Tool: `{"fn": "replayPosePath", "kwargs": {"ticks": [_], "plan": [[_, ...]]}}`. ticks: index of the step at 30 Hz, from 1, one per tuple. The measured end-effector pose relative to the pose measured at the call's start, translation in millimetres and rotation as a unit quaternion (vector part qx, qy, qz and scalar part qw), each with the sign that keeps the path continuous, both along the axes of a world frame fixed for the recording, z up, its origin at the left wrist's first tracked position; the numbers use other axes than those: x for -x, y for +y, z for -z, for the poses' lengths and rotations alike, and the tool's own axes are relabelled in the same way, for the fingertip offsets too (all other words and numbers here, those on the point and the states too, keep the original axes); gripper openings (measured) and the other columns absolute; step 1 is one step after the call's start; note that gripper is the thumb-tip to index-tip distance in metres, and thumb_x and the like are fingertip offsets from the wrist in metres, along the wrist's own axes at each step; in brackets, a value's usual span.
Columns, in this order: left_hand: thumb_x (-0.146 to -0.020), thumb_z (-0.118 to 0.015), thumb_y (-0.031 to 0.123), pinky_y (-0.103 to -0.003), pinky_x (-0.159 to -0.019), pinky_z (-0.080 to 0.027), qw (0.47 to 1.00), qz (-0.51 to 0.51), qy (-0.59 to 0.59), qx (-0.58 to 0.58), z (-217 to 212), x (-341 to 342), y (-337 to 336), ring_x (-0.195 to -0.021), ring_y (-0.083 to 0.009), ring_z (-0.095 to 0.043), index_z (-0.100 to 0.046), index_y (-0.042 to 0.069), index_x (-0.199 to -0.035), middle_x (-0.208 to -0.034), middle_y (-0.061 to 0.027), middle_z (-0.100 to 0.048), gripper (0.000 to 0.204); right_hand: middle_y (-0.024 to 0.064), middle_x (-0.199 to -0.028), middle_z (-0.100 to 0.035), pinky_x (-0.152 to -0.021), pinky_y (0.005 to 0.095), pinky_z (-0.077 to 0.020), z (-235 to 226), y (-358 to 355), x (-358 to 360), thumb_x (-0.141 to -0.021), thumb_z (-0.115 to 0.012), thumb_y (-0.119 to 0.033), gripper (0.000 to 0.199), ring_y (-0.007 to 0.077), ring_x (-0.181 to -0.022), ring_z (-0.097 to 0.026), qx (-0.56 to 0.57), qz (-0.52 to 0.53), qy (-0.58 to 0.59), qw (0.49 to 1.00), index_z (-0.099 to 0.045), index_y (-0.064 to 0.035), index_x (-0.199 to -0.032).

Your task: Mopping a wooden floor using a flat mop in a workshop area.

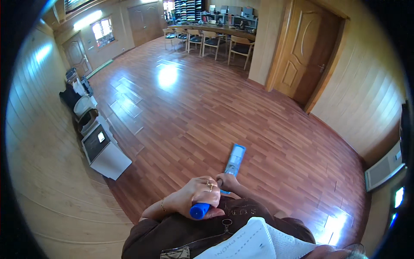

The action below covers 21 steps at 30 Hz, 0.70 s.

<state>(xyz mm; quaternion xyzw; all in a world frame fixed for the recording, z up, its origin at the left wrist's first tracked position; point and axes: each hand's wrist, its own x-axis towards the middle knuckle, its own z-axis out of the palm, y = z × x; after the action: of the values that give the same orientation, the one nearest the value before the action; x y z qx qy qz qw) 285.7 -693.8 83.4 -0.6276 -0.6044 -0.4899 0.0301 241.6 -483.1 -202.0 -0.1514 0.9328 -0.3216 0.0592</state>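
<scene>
The mop [233, 160] runs from both hands out to its flat blue-grey head on the floor [194, 108] — blue handle end sticking out under the left hand [196, 196], fully closed round it; right hand [226, 180] grips just beyond.

Two hands show — the left hand [196, 195] and the right hand [227, 181] — both closed on one mop handle [199, 210] with a blue grip end. One flat mop head [235, 157] lies on the wooden floor [207, 112]. Three wooden doors are in view: one at the right [308, 56], one at the far left [77, 54], and a double one at the back [146, 21]. One long worktop [215, 29] stands at the far end, with at least five chairs [241, 49] along it. One white cabinet [103, 153] sits by the left wall.
</scene>
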Motion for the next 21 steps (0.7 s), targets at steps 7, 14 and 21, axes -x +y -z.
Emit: {"fn": "replayPosePath", "kwargs": {"ticks": [7,14,21], "plan": [[-0.069,-0.082,0.020,-0.036,-0.059,-0.044,0.997,-0.030,0.067,-0.009,-9.4,-13.2,-41.7,-0.061,-0.0232,-0.056,-0.054,0.011,-0.067,-0.066,-0.0031,-0.054,0.029,0.0127,-0.091,-0.066,-0.074,0.0414,-0.0485,-15.5,-104.3,42.4,-0.077,-0.064,-0.028,0.021,0.0310,-0.089,-0.064,0.008,-0.252,-0.011,0.968,-0.068,-0.0125,-0.091],[-0.066,-0.085,0.023,-0.034,-0.060,-0.046,0.981,-0.180,0.069,-0.010,-5.9,-44.6,-65.3,-0.060,-0.0201,-0.059,-0.055,0.012,-0.067,-0.066,-0.0019,-0.057,0.032,0.0136,-0.083,-0.066,-0.066,0.0403,-0.0468,-8.9,-188.5,47.8,-0.074,-0.065,-0.022,0.016,0.0300,-0.079,-0.064,0.045,-0.411,-0.048,0.909,-0.067,-0.0125,-0.087],[-0.066,-0.081,0.023,-0.040,-0.071,-0.049,0.948,-0.317,0.008,-0.009,13.1,-70.4,-97.3,-0.064,-0.0225,-0.062,-0.059,0.010,-0.070,-0.068,-0.0037,-0.061,0.026,0.0102,-0.066,-0.062,-0.073,0.0427,-0.0422,5.3,-239.4,51.8,-0.067,-0.066,-0.023,0.010,0.0332,-0.068,-0.061,0.054,-0.489,0.050,0.869,-0.062,-0.0147,-0.068]]}}
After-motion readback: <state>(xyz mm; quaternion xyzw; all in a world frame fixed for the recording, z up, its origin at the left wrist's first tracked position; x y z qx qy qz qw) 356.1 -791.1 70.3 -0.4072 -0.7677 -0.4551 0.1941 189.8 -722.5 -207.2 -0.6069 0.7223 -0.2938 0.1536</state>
